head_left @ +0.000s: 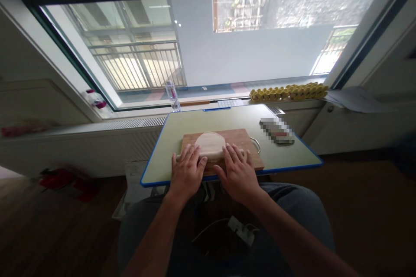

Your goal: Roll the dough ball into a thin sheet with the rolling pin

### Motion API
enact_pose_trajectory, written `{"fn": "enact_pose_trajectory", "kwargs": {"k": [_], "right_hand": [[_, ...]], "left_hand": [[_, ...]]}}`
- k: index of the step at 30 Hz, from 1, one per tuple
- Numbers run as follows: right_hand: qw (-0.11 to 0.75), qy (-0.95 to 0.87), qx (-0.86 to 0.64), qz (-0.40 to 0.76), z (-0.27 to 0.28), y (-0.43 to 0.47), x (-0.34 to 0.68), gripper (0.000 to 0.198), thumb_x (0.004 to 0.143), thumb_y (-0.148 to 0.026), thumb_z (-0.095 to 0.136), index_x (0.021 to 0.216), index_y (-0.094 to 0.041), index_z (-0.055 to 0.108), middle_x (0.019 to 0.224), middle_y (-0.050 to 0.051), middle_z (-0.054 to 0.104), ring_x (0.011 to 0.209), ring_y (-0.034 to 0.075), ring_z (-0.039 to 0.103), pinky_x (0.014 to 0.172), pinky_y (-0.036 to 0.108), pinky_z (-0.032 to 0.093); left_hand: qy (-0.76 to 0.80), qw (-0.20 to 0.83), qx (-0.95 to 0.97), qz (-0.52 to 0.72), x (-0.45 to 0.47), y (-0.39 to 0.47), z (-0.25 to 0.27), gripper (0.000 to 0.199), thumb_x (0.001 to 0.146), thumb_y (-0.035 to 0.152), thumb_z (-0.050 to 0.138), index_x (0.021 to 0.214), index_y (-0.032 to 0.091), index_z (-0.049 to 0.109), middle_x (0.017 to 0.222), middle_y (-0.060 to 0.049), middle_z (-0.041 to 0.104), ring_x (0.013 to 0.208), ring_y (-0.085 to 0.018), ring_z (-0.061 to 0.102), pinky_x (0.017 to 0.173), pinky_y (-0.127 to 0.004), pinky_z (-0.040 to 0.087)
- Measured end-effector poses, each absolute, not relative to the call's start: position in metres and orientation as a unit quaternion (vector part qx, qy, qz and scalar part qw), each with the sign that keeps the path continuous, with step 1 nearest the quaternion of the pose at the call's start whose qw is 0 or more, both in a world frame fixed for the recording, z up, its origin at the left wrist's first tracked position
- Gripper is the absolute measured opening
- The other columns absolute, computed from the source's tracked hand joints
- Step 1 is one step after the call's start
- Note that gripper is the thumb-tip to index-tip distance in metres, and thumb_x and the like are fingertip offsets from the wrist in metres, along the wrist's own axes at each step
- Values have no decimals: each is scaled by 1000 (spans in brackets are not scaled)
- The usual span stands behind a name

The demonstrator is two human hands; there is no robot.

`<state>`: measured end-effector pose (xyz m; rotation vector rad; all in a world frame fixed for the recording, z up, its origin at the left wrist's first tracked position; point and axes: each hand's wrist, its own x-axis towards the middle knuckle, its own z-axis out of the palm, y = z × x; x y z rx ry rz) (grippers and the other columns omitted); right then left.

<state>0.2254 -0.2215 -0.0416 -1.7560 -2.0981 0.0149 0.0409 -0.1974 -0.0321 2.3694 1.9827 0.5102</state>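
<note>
A pale, flattened round of dough (210, 142) lies on a wooden cutting board (191, 138). Across the dough's near edge rests a thin wooden rolling pin (212, 155). My left hand (187, 169) lies on the pin's left part, its fingers stretched forward over it. On the right part rests my right hand (238, 171), with its fingers extended and the thumb out to the side. Both palms face down, and neither hand wraps round the pin. The hands cover much of the pin and some of the board's near side.
The board sits on a small folding table (162, 156) with a blue edge. A metal handle (256, 143) sticks out at the board's right. A pixelated object (277, 131) lies farther right. On the sill stand a clear bottle (172, 96) and a yellow chain-like item (289, 92).
</note>
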Motion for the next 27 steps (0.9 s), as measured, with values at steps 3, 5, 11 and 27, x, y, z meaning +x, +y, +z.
{"fn": "enact_pose_trajectory", "kwargs": {"k": [3,5,11,27], "right_hand": [[197,-750,-632,9,-39,-209,224,69,109,-52,41,167,-14,42,172,15,39,162,34,30,132,62,14],[198,-750,-631,4,-40,-210,224,69,109,-51,41,167,-13,42,172,15,39,162,35,30,132,62,14],[210,-762,-613,-9,-52,-249,226,67,110,-50,40,167,-16,42,175,11,34,163,33,27,133,59,13],[187,-763,-617,49,-30,-166,231,61,107,-49,54,157,-15,52,168,17,47,159,34,33,130,63,17]], "left_hand": [[640,10,752,156,44,-184,-27,56,112,46,28,161,29,51,171,-4,43,162,-27,35,132,-65,22],[640,9,753,156,44,-184,-26,56,112,46,29,160,29,52,170,-4,45,162,-26,36,133,-63,22],[608,-10,773,181,32,-221,-40,56,113,46,30,163,28,49,170,-6,45,161,-28,38,132,-62,25],[604,65,774,180,22,-141,-17,41,108,41,51,145,33,64,161,-4,58,156,-29,43,129,-70,20]]}}
